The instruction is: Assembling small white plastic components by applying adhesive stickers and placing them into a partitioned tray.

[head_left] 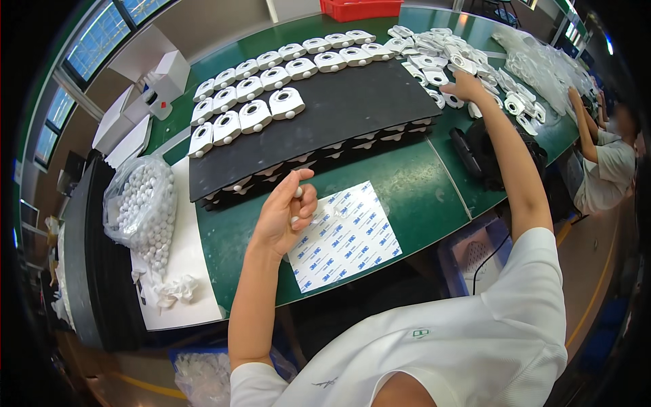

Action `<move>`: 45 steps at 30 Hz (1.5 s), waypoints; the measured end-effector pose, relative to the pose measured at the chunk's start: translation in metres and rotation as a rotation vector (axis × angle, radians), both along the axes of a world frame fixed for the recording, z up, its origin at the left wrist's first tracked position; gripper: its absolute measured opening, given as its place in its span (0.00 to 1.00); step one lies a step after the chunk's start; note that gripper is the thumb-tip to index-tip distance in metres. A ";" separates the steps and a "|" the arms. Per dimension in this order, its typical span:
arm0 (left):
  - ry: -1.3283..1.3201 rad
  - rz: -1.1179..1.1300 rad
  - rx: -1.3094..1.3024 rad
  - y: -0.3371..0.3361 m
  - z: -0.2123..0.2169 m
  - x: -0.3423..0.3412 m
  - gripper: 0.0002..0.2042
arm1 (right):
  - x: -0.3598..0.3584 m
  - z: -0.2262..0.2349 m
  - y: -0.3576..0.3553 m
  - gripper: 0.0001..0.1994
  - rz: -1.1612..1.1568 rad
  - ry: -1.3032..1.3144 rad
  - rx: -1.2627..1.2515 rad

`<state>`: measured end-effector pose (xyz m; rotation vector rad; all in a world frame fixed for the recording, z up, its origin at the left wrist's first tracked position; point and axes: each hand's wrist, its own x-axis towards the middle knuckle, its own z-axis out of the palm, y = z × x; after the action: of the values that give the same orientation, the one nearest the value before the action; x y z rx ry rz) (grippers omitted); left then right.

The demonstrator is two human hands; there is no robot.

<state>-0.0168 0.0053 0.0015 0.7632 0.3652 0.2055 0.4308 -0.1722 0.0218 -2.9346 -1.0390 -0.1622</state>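
Note:
My left hand (283, 210) is raised over the near edge of the table, its fingers curled around small white balls (298, 192); two of them show between the fingers. Just beside it lies a square backing sheet (349, 237) with a repeated blue print. My right hand (465, 88) reaches far out to a heap of white plastic parts with round holes (434, 61). Its thumb and fingers are apart at the heap's near edge, and I see nothing held in them. Similar white parts (254, 115), each with a ball at its front edge, stand in rows on a black board (325, 115).
A clear bag of white balls (146, 203) rests at the left on white paper, near crumpled tissue (178, 288). Black boards are stacked with parts between them. Plastic bags (542, 61) and a black object (468, 156) lie right. Another person (607, 163) works at far right.

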 end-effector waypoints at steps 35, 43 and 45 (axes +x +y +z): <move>-0.132 0.196 0.119 0.003 0.000 0.002 0.14 | -0.279 0.008 0.009 0.14 0.504 1.297 0.861; -0.122 0.226 0.150 0.008 -0.006 0.003 0.11 | -0.286 -0.017 0.029 0.05 0.719 1.283 0.632; -0.124 0.224 0.153 0.008 -0.006 0.003 0.11 | -0.284 -0.018 0.031 0.05 0.741 1.265 0.594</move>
<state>-0.0135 0.0134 -0.0042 0.8553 0.3193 0.4942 0.1472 -0.1416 0.0039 -1.4166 -1.2937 1.0155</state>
